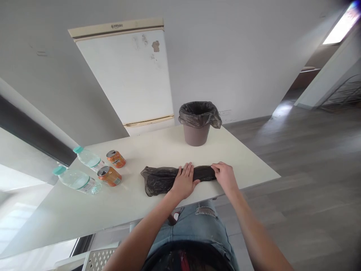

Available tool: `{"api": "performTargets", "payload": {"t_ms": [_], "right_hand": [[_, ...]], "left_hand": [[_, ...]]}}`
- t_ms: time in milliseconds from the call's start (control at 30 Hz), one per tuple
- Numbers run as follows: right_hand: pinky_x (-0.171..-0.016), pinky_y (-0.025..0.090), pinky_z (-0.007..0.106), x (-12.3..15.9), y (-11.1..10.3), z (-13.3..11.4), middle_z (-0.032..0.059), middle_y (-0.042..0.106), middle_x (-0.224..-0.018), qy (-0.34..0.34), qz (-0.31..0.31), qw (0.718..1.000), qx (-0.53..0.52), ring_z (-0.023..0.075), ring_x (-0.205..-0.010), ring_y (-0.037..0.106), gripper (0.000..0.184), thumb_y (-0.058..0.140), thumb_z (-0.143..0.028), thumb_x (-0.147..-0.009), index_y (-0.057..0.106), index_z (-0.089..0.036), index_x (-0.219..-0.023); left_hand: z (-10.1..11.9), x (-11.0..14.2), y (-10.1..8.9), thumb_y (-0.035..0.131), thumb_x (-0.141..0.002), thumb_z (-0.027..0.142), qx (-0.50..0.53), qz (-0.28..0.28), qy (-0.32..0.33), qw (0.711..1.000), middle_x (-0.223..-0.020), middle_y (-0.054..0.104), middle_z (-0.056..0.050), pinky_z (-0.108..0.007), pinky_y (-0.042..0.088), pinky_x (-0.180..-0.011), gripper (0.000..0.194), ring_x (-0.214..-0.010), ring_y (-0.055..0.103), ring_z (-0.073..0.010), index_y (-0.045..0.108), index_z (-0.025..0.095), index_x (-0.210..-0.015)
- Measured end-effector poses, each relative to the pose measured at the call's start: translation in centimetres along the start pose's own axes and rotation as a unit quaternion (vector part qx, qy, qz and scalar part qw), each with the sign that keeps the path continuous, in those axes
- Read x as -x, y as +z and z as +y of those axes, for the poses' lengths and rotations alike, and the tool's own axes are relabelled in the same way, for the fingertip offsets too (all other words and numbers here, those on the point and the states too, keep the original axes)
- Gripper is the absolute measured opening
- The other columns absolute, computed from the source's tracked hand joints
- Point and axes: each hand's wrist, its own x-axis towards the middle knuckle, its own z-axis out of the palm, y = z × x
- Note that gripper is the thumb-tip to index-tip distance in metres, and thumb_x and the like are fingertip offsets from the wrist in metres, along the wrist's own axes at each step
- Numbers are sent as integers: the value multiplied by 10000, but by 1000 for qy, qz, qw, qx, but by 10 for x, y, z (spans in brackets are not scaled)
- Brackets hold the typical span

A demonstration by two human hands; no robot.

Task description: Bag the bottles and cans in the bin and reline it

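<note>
A dark grey plastic bag [159, 180] lies bunched lengthwise on the white table [158, 152], near its front edge. My left hand [184, 181] rests flat on the bag's middle, fingers spread. My right hand [225, 175] grips the bag's narrow right end between fingers and thumb. Behind the bag stands a small brown bin [196, 133], lined with a similar dark bag folded over its rim.
At the table's left lie two clear water bottles [76, 180] with teal caps and two orange cans [110, 175] on their sides. A white fridge [132, 75] stands against the wall behind. Grey wood floor spreads to the right.
</note>
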Motion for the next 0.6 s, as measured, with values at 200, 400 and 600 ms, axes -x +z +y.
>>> {"api": "performTargets", "payload": {"t_ms": [200,400,600], "right_hand": [[-722,467,340,-3,-32,56,116,752,-878,44,30,999,9,236,-730,653,344,510,-297,-941,814,-202,-808],[-778,478,376,-6,-61,109,117,765,-884,96,48,993,44,271,-794,654,337,513,-351,-901,807,-218,-807],[-778,470,404,-18,-76,139,152,777,-942,137,58,987,57,291,-808,657,316,513,-348,-880,786,-206,-807]], "left_hand": [[-2,2,3,260,-1103,524,3,0,-10,1000,-1738,257,-164,-540,270,-1315,719,-1628,234,-299,265,90,-1677],[-1,1,5,326,-1101,465,5,17,-9,1000,-1722,297,-189,-532,302,-1303,684,-1616,270,-303,283,82,-1667],[0,4,0,352,-1099,461,6,36,-11,999,-1690,383,-190,-562,314,-1288,655,-1589,337,-320,319,117,-1656]]}}
